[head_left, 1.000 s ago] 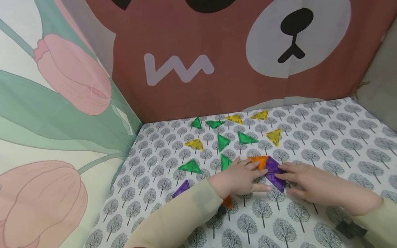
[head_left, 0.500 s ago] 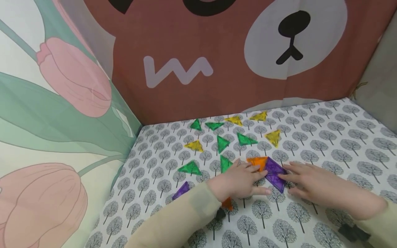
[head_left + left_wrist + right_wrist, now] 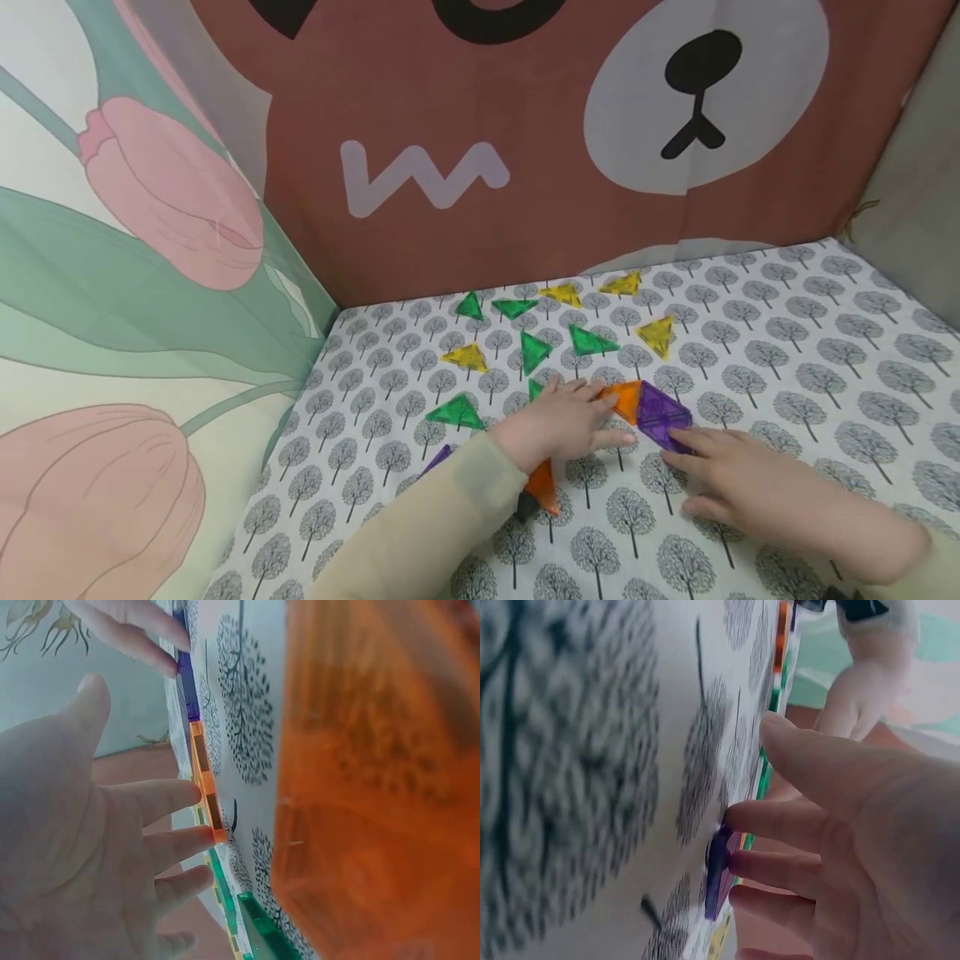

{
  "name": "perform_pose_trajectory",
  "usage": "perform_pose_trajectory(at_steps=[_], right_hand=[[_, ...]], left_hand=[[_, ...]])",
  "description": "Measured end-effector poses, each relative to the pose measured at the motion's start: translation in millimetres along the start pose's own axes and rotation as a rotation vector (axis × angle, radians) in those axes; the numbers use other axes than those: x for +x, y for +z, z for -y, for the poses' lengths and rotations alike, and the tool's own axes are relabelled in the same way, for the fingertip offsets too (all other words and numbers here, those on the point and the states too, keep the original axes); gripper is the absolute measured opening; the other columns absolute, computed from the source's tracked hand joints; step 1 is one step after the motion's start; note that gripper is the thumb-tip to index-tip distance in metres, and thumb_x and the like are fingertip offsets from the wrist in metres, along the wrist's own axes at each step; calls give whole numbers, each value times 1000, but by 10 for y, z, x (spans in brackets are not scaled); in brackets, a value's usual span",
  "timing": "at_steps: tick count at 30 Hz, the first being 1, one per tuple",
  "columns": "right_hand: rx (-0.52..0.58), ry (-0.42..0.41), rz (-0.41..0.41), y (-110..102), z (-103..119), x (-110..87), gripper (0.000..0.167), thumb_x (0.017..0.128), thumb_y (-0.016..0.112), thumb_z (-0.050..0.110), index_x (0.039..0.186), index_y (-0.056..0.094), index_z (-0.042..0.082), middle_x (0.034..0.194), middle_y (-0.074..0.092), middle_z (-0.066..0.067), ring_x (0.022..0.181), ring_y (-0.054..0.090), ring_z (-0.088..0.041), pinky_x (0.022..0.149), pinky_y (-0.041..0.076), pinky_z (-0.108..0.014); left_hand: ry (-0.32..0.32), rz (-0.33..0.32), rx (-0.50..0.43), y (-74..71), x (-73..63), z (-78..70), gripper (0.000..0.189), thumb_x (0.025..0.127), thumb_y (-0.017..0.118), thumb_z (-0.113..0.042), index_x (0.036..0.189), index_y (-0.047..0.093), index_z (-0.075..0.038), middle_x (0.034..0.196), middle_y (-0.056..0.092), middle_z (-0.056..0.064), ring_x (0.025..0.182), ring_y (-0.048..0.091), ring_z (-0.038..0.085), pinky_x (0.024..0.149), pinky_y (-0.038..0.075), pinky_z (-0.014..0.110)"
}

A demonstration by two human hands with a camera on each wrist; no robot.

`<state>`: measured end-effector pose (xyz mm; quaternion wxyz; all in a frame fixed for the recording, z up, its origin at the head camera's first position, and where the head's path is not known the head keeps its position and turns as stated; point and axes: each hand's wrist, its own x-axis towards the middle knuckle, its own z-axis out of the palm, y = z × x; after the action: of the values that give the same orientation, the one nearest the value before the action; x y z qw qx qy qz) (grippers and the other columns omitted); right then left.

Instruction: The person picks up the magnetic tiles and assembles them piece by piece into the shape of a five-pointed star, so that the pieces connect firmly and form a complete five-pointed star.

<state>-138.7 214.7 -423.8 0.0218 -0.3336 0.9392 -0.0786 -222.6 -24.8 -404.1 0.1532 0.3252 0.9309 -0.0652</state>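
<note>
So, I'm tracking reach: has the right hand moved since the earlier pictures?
Yes, toward the near side: in the head view the right hand now lies farther below the rightmost yellow triangle.

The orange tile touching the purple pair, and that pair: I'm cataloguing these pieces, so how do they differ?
Colour: the orange tile is bright orange; the purple pair is deep purple.
Place: in the head view, the orange tile lies left of the purple pair.
Hands: the left hand touches the orange tile, the right hand the purple pair.
Shared: both look see-through.
</note>
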Motion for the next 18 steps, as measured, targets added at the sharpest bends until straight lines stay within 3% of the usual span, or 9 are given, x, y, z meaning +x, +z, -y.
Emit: perform_pose_trajectory(at_steps=[12, 15, 18], right_hand=[[148, 61, 25, -82, -250, 33, 72, 90, 54, 66, 133, 63, 9, 145, 47, -21, 126, 47, -47, 98, 40, -64], [172, 76, 43, -91, -278, 53, 70, 90, 55, 64, 133, 63, 9, 145, 47, -20, 127, 46, -47, 98, 39, -64], [189, 86, 56, -89, -294, 62, 70, 90, 55, 64, 133, 63, 10, 146, 47, -19, 128, 46, -46, 99, 39, -64]], left_hand=[[-2, 11, 76, 15, -192, -95, 84, 84, 10, -82, 154, 29, -38, 161, 22, -9, 148, 18, 20, 118, 4, 52], [23, -15, 51, -3, -316, -73, 84, 86, 12, -81, 155, 31, -35, 160, 25, -6, 147, 19, 20, 118, 5, 52], [34, -33, 4, -59, -551, -16, 82, 89, 18, -78, 156, 30, -30, 161, 25, -3, 148, 19, 21, 118, 6, 51]])
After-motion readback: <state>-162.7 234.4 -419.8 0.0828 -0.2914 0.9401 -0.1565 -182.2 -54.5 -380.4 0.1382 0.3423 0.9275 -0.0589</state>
